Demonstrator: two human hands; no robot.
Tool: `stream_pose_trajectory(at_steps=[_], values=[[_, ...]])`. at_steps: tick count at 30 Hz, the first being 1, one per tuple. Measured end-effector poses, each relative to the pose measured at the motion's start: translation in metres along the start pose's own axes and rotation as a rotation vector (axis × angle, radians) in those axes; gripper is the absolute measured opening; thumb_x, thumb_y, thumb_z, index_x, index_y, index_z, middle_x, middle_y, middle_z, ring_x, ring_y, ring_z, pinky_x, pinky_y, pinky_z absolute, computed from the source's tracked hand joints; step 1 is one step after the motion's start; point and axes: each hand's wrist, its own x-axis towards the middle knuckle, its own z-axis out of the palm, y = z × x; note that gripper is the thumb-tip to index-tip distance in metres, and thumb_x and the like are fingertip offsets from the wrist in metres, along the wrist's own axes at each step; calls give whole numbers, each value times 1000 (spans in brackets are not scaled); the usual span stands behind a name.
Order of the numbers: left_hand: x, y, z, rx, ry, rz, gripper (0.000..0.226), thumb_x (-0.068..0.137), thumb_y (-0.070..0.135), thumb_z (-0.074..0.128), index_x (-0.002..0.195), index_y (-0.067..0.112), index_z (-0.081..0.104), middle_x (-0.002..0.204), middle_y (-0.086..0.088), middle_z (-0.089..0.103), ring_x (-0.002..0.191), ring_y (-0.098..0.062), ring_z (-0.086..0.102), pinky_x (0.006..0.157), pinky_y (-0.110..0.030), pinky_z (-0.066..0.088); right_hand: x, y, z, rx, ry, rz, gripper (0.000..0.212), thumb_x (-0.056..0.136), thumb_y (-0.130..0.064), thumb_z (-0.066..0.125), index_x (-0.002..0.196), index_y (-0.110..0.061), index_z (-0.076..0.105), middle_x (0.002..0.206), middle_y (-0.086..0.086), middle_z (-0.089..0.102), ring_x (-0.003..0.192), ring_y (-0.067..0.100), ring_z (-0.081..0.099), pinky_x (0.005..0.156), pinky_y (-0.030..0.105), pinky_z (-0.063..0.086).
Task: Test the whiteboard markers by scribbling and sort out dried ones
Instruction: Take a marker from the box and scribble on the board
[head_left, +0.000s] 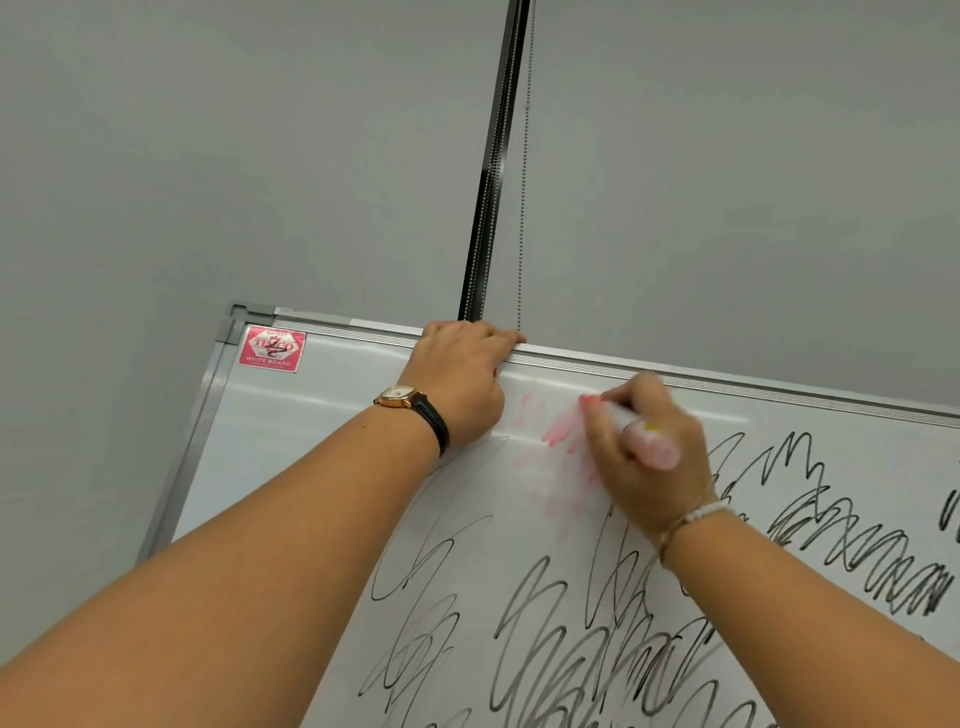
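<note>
Nearest the lens: two bare forearms reaching up across the whiteboard (322, 415), over looping black scribbles (571, 649) that fill its lower part. Going left to right from the board's top-left corner: a red maker's sticker (272, 348) just inside that corner; then the left hand (462, 374), fingers hooked over the aluminium top rail and palm flat on the writing face, gripping only the frame and apparently steadying it, a gold wristwatch on a black strap (410, 402) just below it. Right of that hand, just under the top rail, a patch of faint, streaky pink-red marks (561, 441), much paler than the black loops lower on the board. Further right, the right hand (649, 457) curled tight around a pink marker (644, 439), tip pressed to the board at the right edge of the pink patch, blunt rear end sticking out over the knuckles; beaded bracelet at the wrist. Behind the board's top edge, a dark window-blind track with a hanging bead chain (522, 208). Judged from this: a light, stiff plastic barrel, smooth and a bit slippery, best pinched on the front third close to the tip for control; soft felt nib, so moderate pressure only, since bearing down would crush it rather than draw more ink. Patchy strokes hint at a marker running dry, a likely one for the discard side, though not certain from a single look.
</note>
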Motion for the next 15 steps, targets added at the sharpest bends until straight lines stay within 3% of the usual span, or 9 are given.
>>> stream_pose_trajectory(at_steps=[2, 7, 9, 12, 13, 15], values=[[0, 0, 1, -6, 8, -7, 58, 85, 9, 37, 139, 26, 44, 132, 4, 52, 123, -18, 41, 103, -27, 18, 7, 2, -2, 15, 110, 80, 27, 82, -40, 52, 80, -13, 52, 65, -8, 57, 60, 22, 59, 55, 23, 44], [-1, -1, 3, 7, 14, 8, 73, 67, 20, 23, 136, 27, 47, 129, 5, 54, 121, -18, 43, 103, -28, 19, -16, -18, 7, 14, -364, -230, 37, 77, -53, 44, 83, -18, 56, 71, -5, 65, 57, 16, 61, 53, 26, 50], [-1, -1, 2, 11, 31, 7, 73, 67, 20, 23, 135, 27, 48, 128, 5, 55, 120, -18, 44, 102, -28, 19, -8, -14, 5, -33, -248, -203, 36, 79, -51, 47, 82, -16, 56, 71, -4, 66, 58, 20, 61, 54, 26, 49], [-1, -1, 2, 12, 27, 5, 70, 71, 19, 24, 136, 27, 47, 128, 5, 54, 120, -18, 43, 102, -27, 18, 4, -3, 1, 8, 23, -5, 25, 82, -44, 53, 82, -19, 52, 67, -13, 58, 61, 20, 59, 52, 13, 40], [-1, -1, 3, 7, 15, 1, 65, 76, 17, 26, 137, 27, 46, 130, 5, 53, 121, -18, 42, 103, -27, 18, 1, -5, 1, 20, 13, -8, 24, 82, -44, 52, 82, -20, 51, 67, -13, 58, 60, 19, 59, 52, 12, 39], [0, -1, 4, -6, -3, -4, 60, 82, 14, 32, 139, 28, 43, 132, 6, 51, 123, -17, 40, 104, -26, 16, -15, -10, 7, -6, -164, -170, 22, 82, -46, 49, 83, -24, 52, 66, -7, 61, 55, 17, 59, 52, 18, 44]])
